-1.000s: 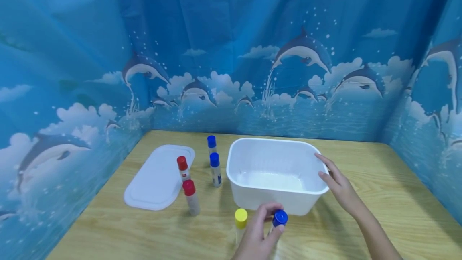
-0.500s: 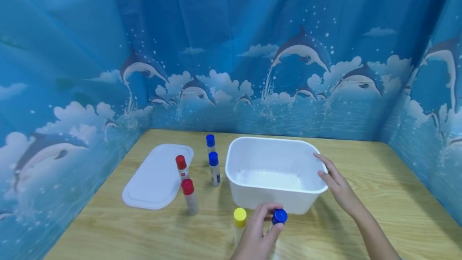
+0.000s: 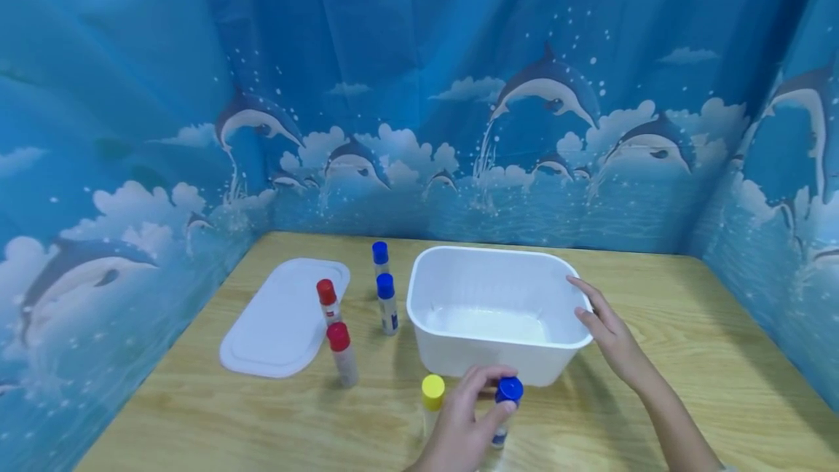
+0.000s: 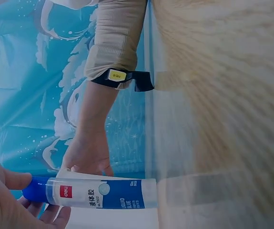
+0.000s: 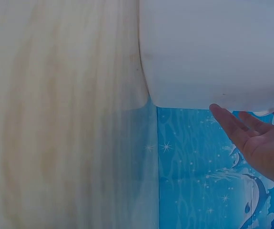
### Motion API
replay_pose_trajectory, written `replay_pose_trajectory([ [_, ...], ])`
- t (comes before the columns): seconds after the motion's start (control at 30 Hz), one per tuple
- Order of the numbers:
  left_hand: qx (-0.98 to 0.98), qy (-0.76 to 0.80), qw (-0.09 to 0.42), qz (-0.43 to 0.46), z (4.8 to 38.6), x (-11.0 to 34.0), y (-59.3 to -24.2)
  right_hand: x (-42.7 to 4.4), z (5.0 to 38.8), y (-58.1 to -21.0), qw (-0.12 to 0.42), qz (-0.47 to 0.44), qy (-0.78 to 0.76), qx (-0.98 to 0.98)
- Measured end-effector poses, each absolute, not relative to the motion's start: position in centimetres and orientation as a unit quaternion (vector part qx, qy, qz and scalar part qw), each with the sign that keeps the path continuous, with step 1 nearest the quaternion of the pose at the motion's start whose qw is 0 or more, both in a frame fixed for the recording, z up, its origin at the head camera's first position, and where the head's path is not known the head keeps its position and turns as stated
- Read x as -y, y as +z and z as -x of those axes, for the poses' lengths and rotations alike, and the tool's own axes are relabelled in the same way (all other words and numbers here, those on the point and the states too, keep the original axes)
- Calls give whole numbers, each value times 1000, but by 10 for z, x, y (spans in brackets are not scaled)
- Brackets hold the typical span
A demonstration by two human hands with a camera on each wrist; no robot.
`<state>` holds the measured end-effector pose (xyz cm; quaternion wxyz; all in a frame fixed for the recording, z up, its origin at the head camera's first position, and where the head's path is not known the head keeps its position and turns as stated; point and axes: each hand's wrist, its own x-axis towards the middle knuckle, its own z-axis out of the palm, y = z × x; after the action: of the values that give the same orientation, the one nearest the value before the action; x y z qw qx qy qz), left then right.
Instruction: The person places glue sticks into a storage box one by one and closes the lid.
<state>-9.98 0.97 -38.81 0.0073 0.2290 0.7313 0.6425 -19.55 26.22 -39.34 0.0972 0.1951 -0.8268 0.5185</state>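
My left hand (image 3: 462,414) pinches the blue cap of a liquid glue bottle (image 3: 499,437) between thumb and fingers. In the left wrist view this glue bottle (image 4: 103,193) is upright, its base at or just above the tabletop; which one, I cannot tell. Just left of that hand stands a yellow-capped glue bottle (image 3: 432,393), partly hidden by it. Behind is a white plastic bin (image 3: 485,361) with nothing visible inside. My right hand (image 3: 612,333) rests on the bin's right rim, thumb and index finger over the edge; in the right wrist view its fingers (image 5: 232,126) look extended against the outer wall.
Two red-capped bottles (image 3: 344,359) and two blue-capped bottles (image 3: 388,308) stand left of the bin. A white lid (image 3: 282,326) lies flat at the left. Dolphin-print curtain (image 3: 406,93) surrounds the wooden table (image 3: 229,421).
The held glue bottle's lower label now shows beneath my left hand, as bottle and hand have shifted slightly. My right hand stays on the rim. The head view has drifted a little.
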Motion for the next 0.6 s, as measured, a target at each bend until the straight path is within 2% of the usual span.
replay_pose_trajectory([
  [0.17,-722,642,-19,-257,100,-12,-381,-262,194,-391,85,-186,512,835],
  [0.6,-700,655,51,-280,105,-14,-338,-262,193,-391,82,-171,495,848],
])
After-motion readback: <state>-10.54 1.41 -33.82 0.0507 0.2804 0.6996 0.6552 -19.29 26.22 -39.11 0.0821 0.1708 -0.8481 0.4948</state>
